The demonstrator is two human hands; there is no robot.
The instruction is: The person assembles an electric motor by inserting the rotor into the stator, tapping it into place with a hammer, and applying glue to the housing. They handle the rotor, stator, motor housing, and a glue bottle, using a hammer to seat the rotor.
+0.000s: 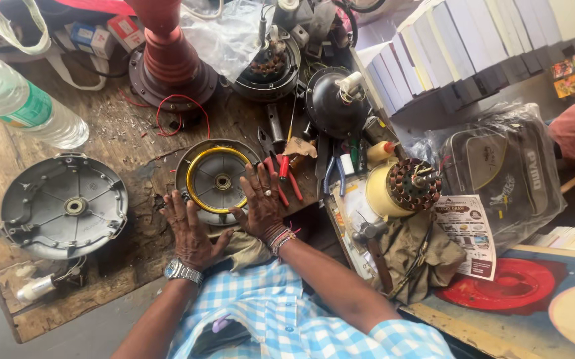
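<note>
Both hands lie flat and empty, fingers spread. Left hand (191, 229) rests on the near-left edge of the yellow-ringed motor cover (217, 178); right hand (262, 203) presses its near-right rim. Cover sits open side up on the wooden bench (8, 159), bearing seat exposed. Judged: motor fully apart. Second grey cover (63, 206) lies well left, wound stator (403, 187) right, red-handled pliers (286, 176) just beside. Reassembly not begun.

Both hands were laid flat on the bench: the left hand (189, 229) and right hand (261, 203) were pressed against a round metal cover with a yellow ring (215, 178). A second grey cover (63, 205) was parked off to the left, near a water bottle (23, 102).
</note>
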